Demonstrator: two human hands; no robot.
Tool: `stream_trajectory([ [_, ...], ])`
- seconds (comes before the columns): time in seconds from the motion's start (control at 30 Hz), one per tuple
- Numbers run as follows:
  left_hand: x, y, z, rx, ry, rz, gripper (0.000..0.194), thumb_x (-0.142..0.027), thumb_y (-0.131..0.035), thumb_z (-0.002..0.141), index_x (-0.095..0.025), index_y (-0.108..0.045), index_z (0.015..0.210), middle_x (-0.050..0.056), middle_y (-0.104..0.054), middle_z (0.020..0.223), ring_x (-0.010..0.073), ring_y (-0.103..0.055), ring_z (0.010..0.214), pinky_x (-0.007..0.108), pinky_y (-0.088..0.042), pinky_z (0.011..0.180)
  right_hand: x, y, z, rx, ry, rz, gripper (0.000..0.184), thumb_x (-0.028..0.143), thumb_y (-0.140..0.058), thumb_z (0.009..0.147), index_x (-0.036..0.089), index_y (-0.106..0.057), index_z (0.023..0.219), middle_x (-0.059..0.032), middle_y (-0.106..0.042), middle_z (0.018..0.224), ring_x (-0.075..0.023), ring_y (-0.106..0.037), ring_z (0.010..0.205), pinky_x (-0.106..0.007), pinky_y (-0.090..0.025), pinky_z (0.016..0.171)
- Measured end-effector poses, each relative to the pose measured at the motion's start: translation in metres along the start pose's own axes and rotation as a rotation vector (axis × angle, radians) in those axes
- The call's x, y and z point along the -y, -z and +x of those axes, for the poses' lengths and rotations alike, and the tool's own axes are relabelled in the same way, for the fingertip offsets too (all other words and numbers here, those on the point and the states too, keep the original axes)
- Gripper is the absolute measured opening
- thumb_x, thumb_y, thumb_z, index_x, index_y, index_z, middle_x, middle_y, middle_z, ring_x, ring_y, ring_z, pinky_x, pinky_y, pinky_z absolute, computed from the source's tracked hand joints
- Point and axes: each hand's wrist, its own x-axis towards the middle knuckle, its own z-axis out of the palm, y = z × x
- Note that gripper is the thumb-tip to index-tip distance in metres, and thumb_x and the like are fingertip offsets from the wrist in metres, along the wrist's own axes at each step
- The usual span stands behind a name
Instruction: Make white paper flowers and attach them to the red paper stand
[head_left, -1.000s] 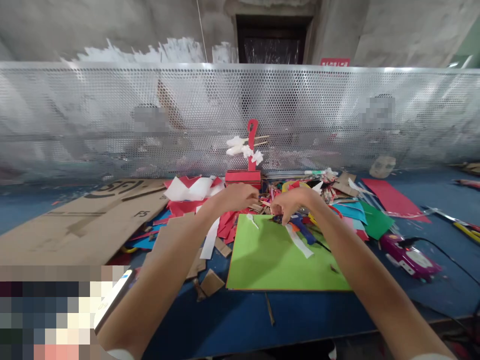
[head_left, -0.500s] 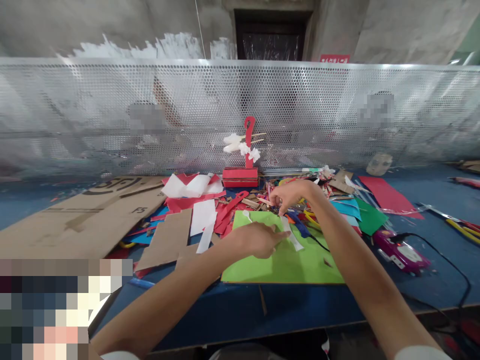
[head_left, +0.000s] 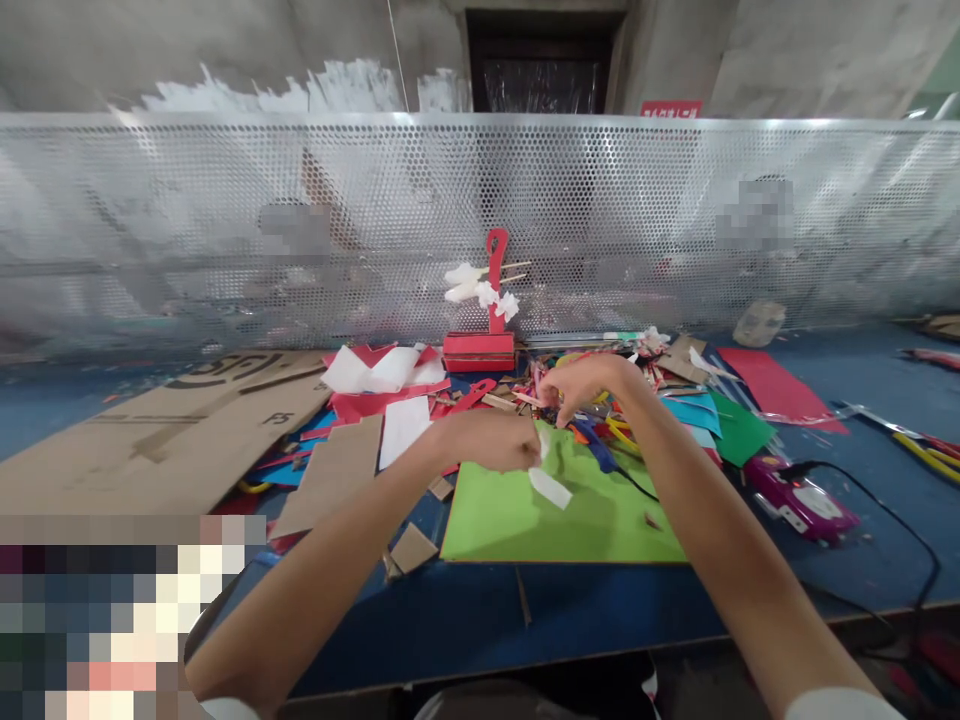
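My left hand (head_left: 511, 444) is closed over the green sheet, with a white paper strip (head_left: 551, 489) at its fingers. The strip's lower end sticks out below the knuckles, and a bit of white shows above them. Just beyond, my right hand (head_left: 577, 388) is bent downward with thumb and fingers pinched together; what they hold, if anything, I cannot make out. Under both hands lies the bright green sheet (head_left: 495, 530). A blue glue gun (head_left: 598, 447) with an orange tip rests on the sheet beside my right wrist.
A red stand (head_left: 480, 352) with white tufts on sticks stands against the perforated metal screen (head_left: 375, 220). Paper scraps and cardboard (head_left: 334, 475) surround the sheet. On the right are a purple device (head_left: 802, 500) with a black cable, a red sheet (head_left: 780, 385) and scissors (head_left: 922, 455).
My left hand has closed from a pointing pose and shifted slightly up, and the strip's lower end has moved left with it. My right hand has barely moved.
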Motion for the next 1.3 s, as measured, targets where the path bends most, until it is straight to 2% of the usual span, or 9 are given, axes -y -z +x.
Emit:
stream_trajectory([
  [0.07,0.001,0.02,-0.01,0.146,0.013,0.019,0.029,-0.034,-0.054,0.085,-0.02,-0.073,0.069,0.003,-0.071,0.069,0.0146,-0.057,0.057,0.027,-0.035,0.056,0.003,0.0,0.0,0.005,0.006,0.006,0.053,0.047,-0.081,0.061,0.019,-0.065,0.102,-0.0048,-0.069,0.102,-0.02,-0.061,0.086,-0.027,-0.037,0.064],
  [0.1,0.002,0.028,-0.015,0.13,0.049,0.025,0.034,-0.039,-0.051,0.088,-0.019,-0.074,0.071,0.004,-0.072,0.071,0.0146,-0.057,0.058,0.027,-0.035,0.056,0.005,0.0,0.001,0.01,0.008,0.002,0.053,0.047,-0.081,0.06,0.019,-0.065,0.101,-0.005,-0.069,0.101,-0.0203,-0.061,0.085,-0.028,-0.037,0.065],
  [0.23,0.01,0.054,-0.032,-0.114,0.209,0.113,0.031,-0.043,-0.055,0.085,-0.019,-0.074,0.079,0.004,-0.069,0.07,0.0153,-0.056,0.059,0.028,-0.034,0.06,0.009,-0.005,0.008,0.031,-0.002,-0.005,0.045,0.045,-0.082,0.059,0.022,-0.066,0.093,-0.0037,-0.068,0.091,-0.021,-0.06,0.08,-0.029,-0.037,0.062],
  [0.43,0.024,0.065,-0.042,-0.365,0.184,0.077,0.02,-0.03,-0.059,0.081,-0.02,-0.072,0.091,0.005,-0.07,0.087,0.0156,-0.059,0.071,0.028,-0.036,0.065,0.012,-0.019,0.025,0.04,-0.057,0.086,0.037,0.027,-0.085,0.046,0.023,-0.067,0.079,0.0,-0.065,0.073,-0.0206,-0.059,0.07,-0.029,-0.036,0.059],
  [0.6,0.041,0.042,-0.039,-0.53,0.091,-0.179,0.029,-0.019,-0.053,0.081,-0.018,-0.07,0.105,0.005,-0.069,0.086,0.0137,-0.06,0.07,0.026,-0.042,0.067,0.021,-0.026,0.03,0.024,-0.122,0.064,0.035,0.016,-0.082,0.05,0.015,-0.069,0.083,-0.0029,-0.065,0.069,-0.0183,-0.058,0.065,-0.028,-0.032,0.056],
  [0.77,0.067,0.001,-0.028,-0.721,0.039,-0.584,0.027,-0.027,-0.058,0.081,-0.013,-0.07,0.102,0.008,-0.071,0.095,0.0148,-0.063,0.077,0.027,-0.048,0.071,0.025,-0.017,0.023,0.041,0.017,-0.016,0.045,0.033,-0.078,0.065,0.021,-0.067,0.107,-0.0053,-0.07,0.099,-0.02,-0.063,0.081,-0.026,-0.04,0.063],
  [0.9,0.08,-0.017,-0.019,-0.832,-0.014,-0.854,0.035,-0.043,-0.063,0.082,-0.014,-0.071,0.097,0.01,-0.072,0.102,0.0191,-0.065,0.095,0.03,-0.05,0.085,0.034,-0.004,0.002,-0.181,0.09,0.06,0.04,0.041,-0.064,0.081,0.022,-0.063,0.116,-0.0078,-0.068,0.113,-0.022,-0.063,0.094,-0.027,-0.043,0.072],
  [1.0,0.083,-0.023,-0.015,-0.856,-0.031,-0.964,0.04,-0.047,-0.07,0.076,-0.013,-0.071,0.096,0.012,-0.072,0.105,0.0212,-0.065,0.097,0.032,-0.05,0.087,0.045,-0.006,-0.011,-0.368,0.051,0.139,0.035,0.043,-0.056,0.088,0.021,-0.064,0.114,-0.0092,-0.069,0.11,-0.0222,-0.063,0.093,-0.028,-0.044,0.074],
  [1.3,0.073,-0.035,-0.007,-0.772,-0.113,-0.916,0.044,-0.038,-0.073,0.075,-0.015,-0.068,0.113,0.01,-0.071,0.103,0.0138,-0.063,0.077,0.025,-0.048,0.069,0.061,-0.05,-0.002,-0.679,0.106,0.638,0.051,0.041,-0.043,0.095,0.024,-0.034,0.143,-0.0105,-0.063,0.12,-0.0207,-0.062,0.101,-0.032,-0.05,0.081],
])
